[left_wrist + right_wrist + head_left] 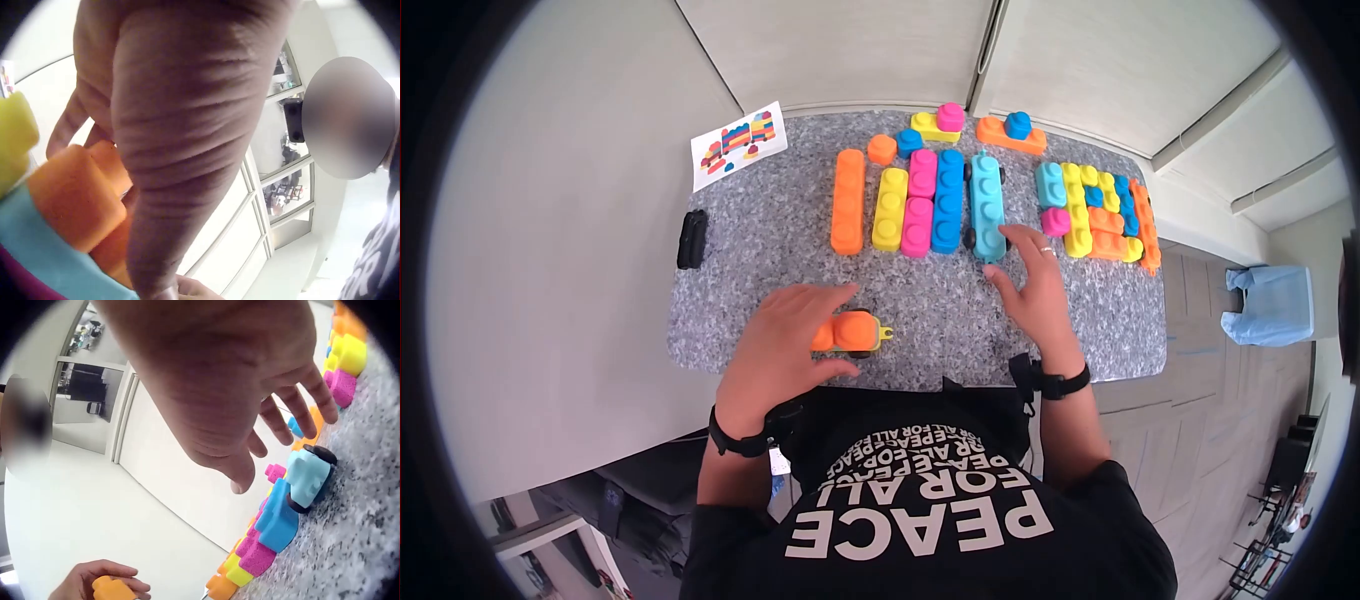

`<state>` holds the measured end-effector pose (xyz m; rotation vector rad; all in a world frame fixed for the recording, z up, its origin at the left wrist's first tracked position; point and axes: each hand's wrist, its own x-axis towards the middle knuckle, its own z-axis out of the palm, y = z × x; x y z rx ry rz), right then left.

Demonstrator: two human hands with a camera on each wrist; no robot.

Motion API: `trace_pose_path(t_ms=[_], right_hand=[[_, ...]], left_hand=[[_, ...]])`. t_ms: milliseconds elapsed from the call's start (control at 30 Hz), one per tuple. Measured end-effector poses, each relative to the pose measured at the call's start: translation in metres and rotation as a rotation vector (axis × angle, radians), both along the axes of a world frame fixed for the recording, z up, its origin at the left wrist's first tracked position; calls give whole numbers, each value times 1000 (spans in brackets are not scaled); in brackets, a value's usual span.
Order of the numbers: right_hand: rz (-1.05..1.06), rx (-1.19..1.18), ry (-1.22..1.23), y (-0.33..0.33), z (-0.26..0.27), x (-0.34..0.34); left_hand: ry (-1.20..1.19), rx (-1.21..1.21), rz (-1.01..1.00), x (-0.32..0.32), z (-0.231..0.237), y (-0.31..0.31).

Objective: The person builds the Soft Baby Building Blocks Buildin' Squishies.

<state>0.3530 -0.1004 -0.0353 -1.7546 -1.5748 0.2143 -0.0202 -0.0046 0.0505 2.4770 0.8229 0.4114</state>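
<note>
Fingers (828,296) apart, left hand (775,345) flanks orange blocks (855,328); right hand (1040,303), spread too, hovers near turquoise base (987,208).

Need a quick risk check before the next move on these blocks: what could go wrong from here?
The orange-topped wheeled piece sits near the table's front edge; a bump from the left hand might roll it off.

The right hand is close to the turquoise wheeled base; a nudge could push it into the long blue block alongside.
</note>
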Motion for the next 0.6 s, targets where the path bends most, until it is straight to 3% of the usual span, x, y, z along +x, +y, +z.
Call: trace_pose_path(t_ms=[200, 300, 400, 600], right_hand=[[-57, -75, -189, 14, -12, -2], [-70, -61, -91, 10, -18, -2], [-147, -66, -183, -9, -21, -7], [-256, -305, -33, -48, -11, -31]], left_hand=[[156, 131, -13, 6, -11, -2], [188, 136, 18, 8, -12, -2], [191, 144, 28, 8, -14, -2], [226, 132, 44, 11, -15, -1]])
